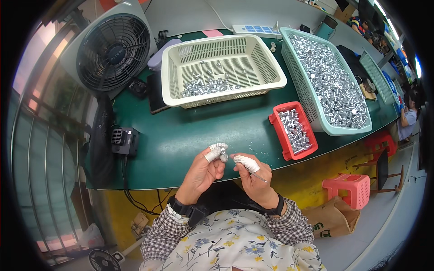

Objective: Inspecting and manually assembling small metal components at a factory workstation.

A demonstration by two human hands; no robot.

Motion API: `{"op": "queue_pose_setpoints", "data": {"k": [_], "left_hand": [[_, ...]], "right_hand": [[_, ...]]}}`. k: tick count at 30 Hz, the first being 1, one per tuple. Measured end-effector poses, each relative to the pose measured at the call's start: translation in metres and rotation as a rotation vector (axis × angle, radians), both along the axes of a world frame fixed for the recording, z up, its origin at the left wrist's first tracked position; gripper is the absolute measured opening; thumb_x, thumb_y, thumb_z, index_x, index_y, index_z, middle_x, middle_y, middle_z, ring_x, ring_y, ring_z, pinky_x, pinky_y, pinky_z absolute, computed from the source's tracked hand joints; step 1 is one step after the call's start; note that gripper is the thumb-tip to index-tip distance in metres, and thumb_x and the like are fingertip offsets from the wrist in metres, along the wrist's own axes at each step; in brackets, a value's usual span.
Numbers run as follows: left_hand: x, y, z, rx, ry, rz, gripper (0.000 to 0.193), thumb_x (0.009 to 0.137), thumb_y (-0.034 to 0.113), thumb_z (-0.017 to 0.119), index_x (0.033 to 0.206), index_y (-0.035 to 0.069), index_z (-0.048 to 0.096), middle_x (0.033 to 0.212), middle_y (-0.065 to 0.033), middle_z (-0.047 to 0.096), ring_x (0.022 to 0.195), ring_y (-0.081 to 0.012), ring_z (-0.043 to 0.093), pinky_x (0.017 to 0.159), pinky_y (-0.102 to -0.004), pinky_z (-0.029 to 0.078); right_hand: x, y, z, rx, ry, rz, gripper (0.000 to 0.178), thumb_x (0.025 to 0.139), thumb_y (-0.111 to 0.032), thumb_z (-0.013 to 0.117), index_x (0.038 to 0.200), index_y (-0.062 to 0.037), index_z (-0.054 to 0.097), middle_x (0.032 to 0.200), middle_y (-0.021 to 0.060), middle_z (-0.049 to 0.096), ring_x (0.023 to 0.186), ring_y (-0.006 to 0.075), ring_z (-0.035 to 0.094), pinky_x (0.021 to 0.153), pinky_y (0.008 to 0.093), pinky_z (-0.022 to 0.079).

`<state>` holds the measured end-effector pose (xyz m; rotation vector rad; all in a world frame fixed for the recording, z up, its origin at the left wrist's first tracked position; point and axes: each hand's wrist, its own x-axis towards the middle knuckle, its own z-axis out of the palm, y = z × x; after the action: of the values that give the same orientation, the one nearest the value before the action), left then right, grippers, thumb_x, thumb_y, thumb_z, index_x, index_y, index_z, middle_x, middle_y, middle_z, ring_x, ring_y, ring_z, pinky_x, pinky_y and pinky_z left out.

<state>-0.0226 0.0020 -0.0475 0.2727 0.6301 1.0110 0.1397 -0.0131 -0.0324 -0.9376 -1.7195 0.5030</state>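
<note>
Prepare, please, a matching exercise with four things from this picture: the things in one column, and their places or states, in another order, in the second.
Things:
1. left hand
2. right hand
3. red bin
4. cream basket

Places or states:
A. right of the large fan
B. gripping a thin rod
C. pinching a small silvery piece
D. filled with silvery parts

Pairs: 1-C, 2-B, 3-D, 4-A.

The left hand (202, 174) shows its palm, white-wrapped fingers (213, 154) pinched above the others, which curl inward. Just beside it, the right hand (258, 181) grips between thumb (244, 173) and a white-wrapped finger (247, 163). Behind both hands, sleeved forearms (165, 235) angle toward each other.
</note>
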Motion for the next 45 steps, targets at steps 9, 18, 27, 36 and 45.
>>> {"op": "queue_pose_setpoints", "data": {"k": [9, 18, 27, 36, 45], "left_hand": [[0.002, -0.003, -0.006, 0.063, -0.019, 0.007, 0.026, 0.095, 0.018, 0.049, 0.112, -0.001, 0.052, 0.084, -0.0078, 0.061, 0.061, -0.0107, 0.057, 0.049, -0.0229, 0.049], [0.001, -0.004, -0.003, 0.074, 0.016, -0.013, 0.027, 0.096, 0.015, 0.045, 0.116, -0.003, 0.050, 0.092, -0.0103, 0.061, 0.063, -0.0119, 0.058, 0.051, -0.0232, 0.051], [0.004, -0.007, 0.001, 0.126, 0.068, -0.017, 0.029, 0.097, 0.016, 0.044, 0.117, -0.004, 0.049, 0.093, -0.0098, 0.059, 0.070, -0.0123, 0.059, 0.053, -0.0239, 0.052], [0.009, -0.010, 0.014, 0.164, 0.279, -0.053, 0.022, 0.096, 0.015, 0.046, 0.111, 0.000, 0.055, 0.075, -0.0023, 0.052, 0.060, -0.0071, 0.049, 0.045, -0.0206, 0.044], [0.015, -0.011, 0.013, 0.150, 0.181, -0.067, 0.021, 0.095, 0.016, 0.048, 0.108, 0.001, 0.055, 0.070, -0.0008, 0.050, 0.054, -0.0062, 0.046, 0.040, -0.0194, 0.040]], "right_hand": [[-0.002, -0.001, 0.000, 0.015, -0.041, -0.007, 0.008, 0.086, 0.001, 0.058, 0.093, 0.0041, 0.060, 0.091, 0.0135, 0.066, 0.062, 0.0167, 0.063, 0.054, 0.0245, 0.050], [-0.004, -0.002, 0.001, 0.029, -0.063, -0.047, 0.008, 0.083, 0.002, 0.060, 0.091, 0.0041, 0.061, 0.089, 0.0147, 0.066, 0.064, 0.0220, 0.064, 0.055, 0.0271, 0.050], [-0.006, -0.002, 0.001, 0.025, -0.095, -0.067, 0.010, 0.080, 0.003, 0.063, 0.089, 0.0040, 0.061, 0.088, 0.0153, 0.066, 0.069, 0.0273, 0.066, 0.058, 0.0302, 0.052], [0.000, -0.002, 0.003, 0.087, -0.154, -0.055, 0.010, 0.081, 0.004, 0.063, 0.090, 0.0033, 0.062, 0.089, 0.0146, 0.066, 0.067, 0.0245, 0.065, 0.056, 0.0287, 0.051], [0.006, 0.000, -0.004, -0.054, 0.016, -0.014, 0.009, 0.089, -0.002, 0.057, 0.093, 0.0038, 0.062, 0.082, 0.0109, 0.065, 0.058, 0.0128, 0.059, 0.051, 0.0240, 0.046]]}}
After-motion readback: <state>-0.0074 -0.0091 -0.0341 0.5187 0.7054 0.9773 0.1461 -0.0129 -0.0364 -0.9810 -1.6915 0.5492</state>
